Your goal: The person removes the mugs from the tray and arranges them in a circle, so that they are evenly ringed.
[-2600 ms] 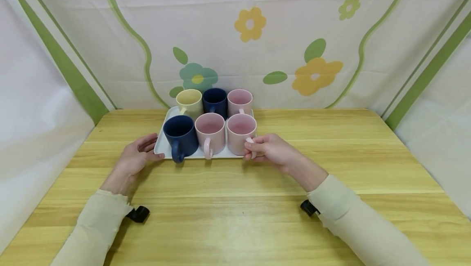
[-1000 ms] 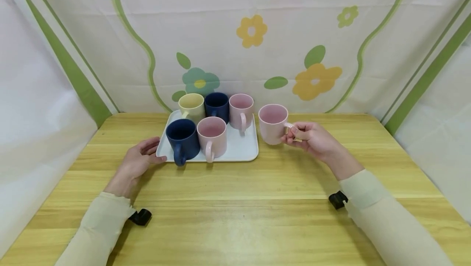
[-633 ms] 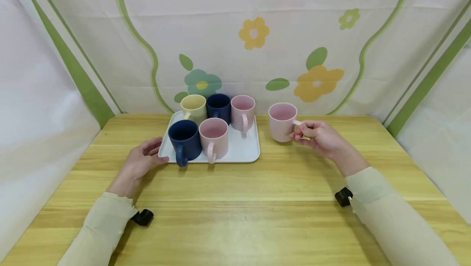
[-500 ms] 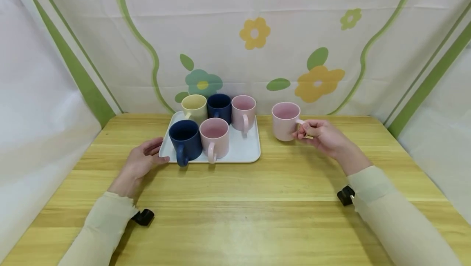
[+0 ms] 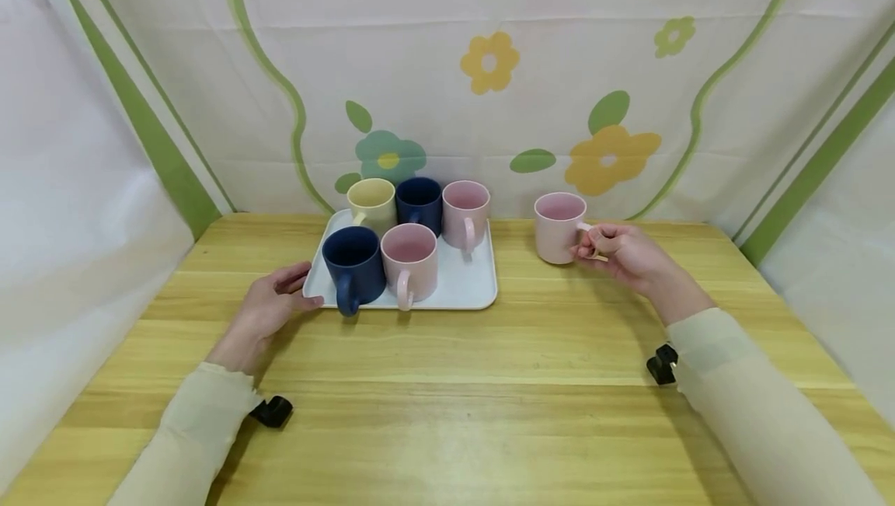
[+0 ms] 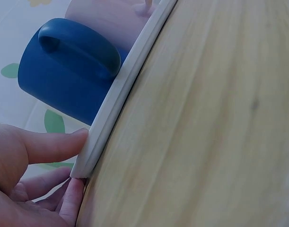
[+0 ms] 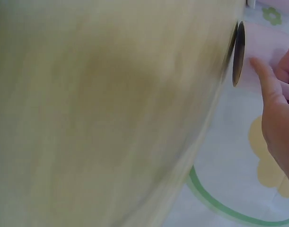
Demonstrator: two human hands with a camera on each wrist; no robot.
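Observation:
My right hand (image 5: 621, 256) pinches the handle of a pink mug (image 5: 557, 232), upright to the right of the tray. In the right wrist view, the underside of this pink mug (image 7: 260, 47) shows just off the tabletop. The white tray (image 5: 464, 280) carries a yellow mug (image 5: 376, 211) and a dark blue mug (image 5: 425, 214) at the back, beside a pink mug (image 5: 463, 218). In its front row stand a blue mug (image 5: 356, 269) and a pink mug (image 5: 414, 269). My left hand (image 5: 269, 308) holds the tray's front left corner, thumb (image 6: 59, 145) on the rim.
The wooden table (image 5: 447, 405) reaches back to a white cloth wall (image 5: 419, 71) printed with flowers, and cloth hangs on both sides too. Each sleeve has a small black device at the wrist, such as the left one (image 5: 273, 411).
My right hand has lifted the pink mug off the tray's front right spot and carried it right, past the tray's edge. My left hand has stayed at the tray corner.

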